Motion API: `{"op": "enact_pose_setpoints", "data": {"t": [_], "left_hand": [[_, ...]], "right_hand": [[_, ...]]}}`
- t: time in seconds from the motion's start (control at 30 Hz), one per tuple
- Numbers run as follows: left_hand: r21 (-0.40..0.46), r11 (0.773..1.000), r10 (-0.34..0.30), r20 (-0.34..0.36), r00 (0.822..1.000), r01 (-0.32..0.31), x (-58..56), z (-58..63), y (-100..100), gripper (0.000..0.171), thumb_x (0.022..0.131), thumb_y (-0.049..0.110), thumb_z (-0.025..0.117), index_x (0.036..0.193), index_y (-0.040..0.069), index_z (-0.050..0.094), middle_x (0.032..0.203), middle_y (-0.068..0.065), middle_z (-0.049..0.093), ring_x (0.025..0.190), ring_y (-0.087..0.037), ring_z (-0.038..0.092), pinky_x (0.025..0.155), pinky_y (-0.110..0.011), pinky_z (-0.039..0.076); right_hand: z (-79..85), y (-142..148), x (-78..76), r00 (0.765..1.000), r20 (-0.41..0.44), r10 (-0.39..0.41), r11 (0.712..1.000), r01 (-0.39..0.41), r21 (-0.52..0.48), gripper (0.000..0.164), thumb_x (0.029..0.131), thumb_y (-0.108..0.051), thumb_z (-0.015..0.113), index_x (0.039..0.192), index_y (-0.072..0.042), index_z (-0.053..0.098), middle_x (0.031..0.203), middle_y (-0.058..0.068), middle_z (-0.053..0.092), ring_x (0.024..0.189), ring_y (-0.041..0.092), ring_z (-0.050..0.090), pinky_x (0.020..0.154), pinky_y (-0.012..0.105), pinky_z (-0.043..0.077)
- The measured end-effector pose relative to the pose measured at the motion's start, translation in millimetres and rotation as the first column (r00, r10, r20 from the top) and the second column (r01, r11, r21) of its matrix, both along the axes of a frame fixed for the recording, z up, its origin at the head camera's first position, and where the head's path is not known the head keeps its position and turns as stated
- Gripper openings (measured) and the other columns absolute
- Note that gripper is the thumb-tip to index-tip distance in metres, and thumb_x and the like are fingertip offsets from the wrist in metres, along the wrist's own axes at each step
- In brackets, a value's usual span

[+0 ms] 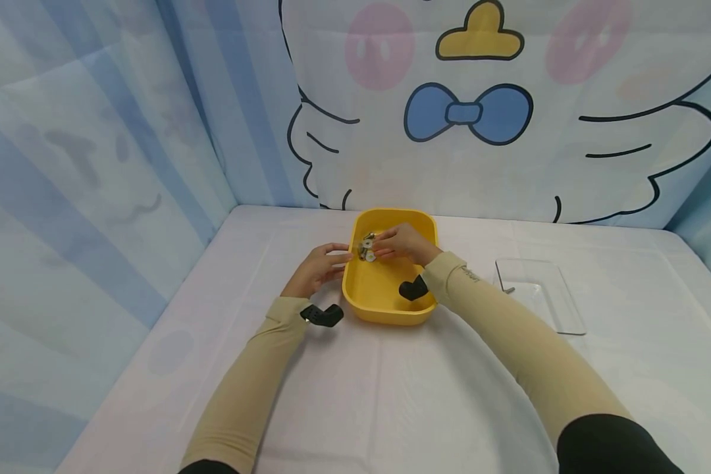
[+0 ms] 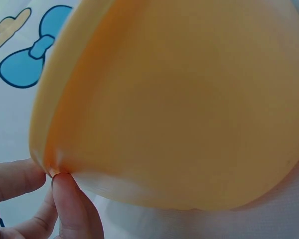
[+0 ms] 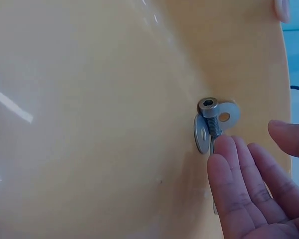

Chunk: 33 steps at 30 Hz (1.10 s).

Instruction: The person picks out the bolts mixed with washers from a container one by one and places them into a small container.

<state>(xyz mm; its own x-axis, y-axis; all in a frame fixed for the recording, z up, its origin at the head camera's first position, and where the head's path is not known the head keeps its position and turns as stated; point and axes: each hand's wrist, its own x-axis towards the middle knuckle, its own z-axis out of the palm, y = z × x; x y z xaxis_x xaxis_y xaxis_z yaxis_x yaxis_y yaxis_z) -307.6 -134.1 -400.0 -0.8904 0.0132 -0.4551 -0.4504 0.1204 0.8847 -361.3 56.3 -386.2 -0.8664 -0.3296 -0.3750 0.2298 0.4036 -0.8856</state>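
A yellow plastic tray [image 1: 385, 315] stands on the table. My left hand [image 1: 322, 266] pinches its left rim, with the thumb [image 2: 75, 209] under the lip in the left wrist view. Inside the tray, my right hand [image 1: 405, 245] is at a small pile of metal hardware by the left wall. The right wrist view shows a socket-head screw [image 3: 209, 108] between one washer [image 3: 202, 134] and another washer [image 3: 230, 115]. My right fingers [image 3: 234, 174] are straight and side by side, fingertips right at the pile, thumb apart. They hide part of the hardware.
To the right, partly behind my right forearm, sits a clear plastic container [image 1: 559, 299] with a small metal piece [image 1: 509, 289] in it. A cartoon-printed curtain [image 1: 462, 178] rises behind the table's far edge, and another curtain [image 1: 95, 197] hangs along the left.
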Motion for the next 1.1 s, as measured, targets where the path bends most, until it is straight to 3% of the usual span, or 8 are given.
{"op": "enact_pose_setpoints", "data": {"t": [0.13, 0.27, 0.37, 0.53, 0.83, 1.1], "left_hand": [[0.012, 1.0, -0.001, 0.006, 1.0, 0.001, 0.5, 1.2, 0.8, 0.042, 0.092, 0.017, 0.061, 0.132, 0.012, 0.051, 0.128, -0.01, 0.056, 0.082, -0.009, 0.059, 0.065, -0.015, 0.052], [0.021, 1.0, -0.002, 0.008, 1.0, 0.002, 1.2, 1.3, 0.7, 0.042, 0.092, 0.017, 0.061, 0.132, 0.012, 0.051, 0.129, -0.01, 0.056, 0.082, -0.009, 0.059, 0.065, -0.015, 0.052], [0.021, 1.0, -0.005, 0.004, 1.0, 0.005, 1.9, 2.1, 0.7, 0.041, 0.092, 0.017, 0.061, 0.132, 0.012, 0.051, 0.129, -0.01, 0.056, 0.083, -0.01, 0.059, 0.07, -0.016, 0.052], [0.015, 1.0, -0.008, 0.007, 1.0, 0.008, 1.8, 2.7, 0.7, 0.041, 0.092, 0.018, 0.06, 0.132, 0.013, 0.051, 0.129, -0.01, 0.056, 0.084, -0.01, 0.059, 0.078, -0.02, 0.053], [-0.005, 1.0, 0.0, 0.008, 1.0, 0.0, 1.0, 3.1, 1.3, 0.04, 0.092, 0.018, 0.06, 0.131, 0.013, 0.052, 0.125, -0.01, 0.057, 0.076, -0.009, 0.057, 0.063, -0.015, 0.051], [0.001, 1.0, 0.001, 0.009, 1.0, -0.001, 0.6, 2.3, 1.1, 0.041, 0.092, 0.018, 0.06, 0.132, 0.013, 0.052, 0.127, -0.01, 0.056, 0.078, -0.009, 0.058, 0.065, -0.015, 0.051]], "right_hand": [[3.4, -1.9, 2.0, 1.0, 0.0, 0.01, 1.0, -0.01, -0.006, 0.033, 0.089, -0.011, 0.063, 0.117, 0.006, 0.062, 0.115, 0.02, 0.065, 0.089, 0.019, 0.069, 0.084, 0.028, 0.055], [2.6, -6.8, 1.6, 1.0, 0.001, 0.031, 0.999, -0.031, 0.03, 0.033, 0.091, -0.01, 0.06, 0.12, 0.006, 0.06, 0.12, 0.022, 0.062, 0.098, 0.024, 0.067, 0.093, 0.033, 0.052], [0.1, -10.6, -0.4, 0.999, -0.008, 0.046, 0.997, -0.045, 0.054, 0.033, 0.092, -0.009, 0.058, 0.122, 0.006, 0.059, 0.121, 0.024, 0.061, 0.102, 0.027, 0.066, 0.096, 0.036, 0.05], [-1.4, -14.9, -2.1, 0.995, -0.036, 0.09, 0.991, -0.086, 0.098, 0.03, 0.092, -0.007, 0.059, 0.118, 0.007, 0.061, 0.117, 0.024, 0.063, 0.096, 0.025, 0.067, 0.095, 0.036, 0.051], [0.2, -16.1, 0.0, 0.991, -0.034, 0.129, 0.982, -0.123, 0.146, 0.026, 0.091, -0.006, 0.059, 0.113, 0.005, 0.064, 0.115, 0.022, 0.065, 0.081, 0.017, 0.067, 0.09, 0.034, 0.053], [1.4, -14.4, -0.7, 0.991, -0.014, 0.133, 0.982, -0.13, 0.137, 0.028, 0.092, -0.005, 0.057, 0.118, 0.007, 0.061, 0.117, 0.024, 0.064, 0.087, 0.019, 0.068, 0.092, 0.035, 0.052]]}}
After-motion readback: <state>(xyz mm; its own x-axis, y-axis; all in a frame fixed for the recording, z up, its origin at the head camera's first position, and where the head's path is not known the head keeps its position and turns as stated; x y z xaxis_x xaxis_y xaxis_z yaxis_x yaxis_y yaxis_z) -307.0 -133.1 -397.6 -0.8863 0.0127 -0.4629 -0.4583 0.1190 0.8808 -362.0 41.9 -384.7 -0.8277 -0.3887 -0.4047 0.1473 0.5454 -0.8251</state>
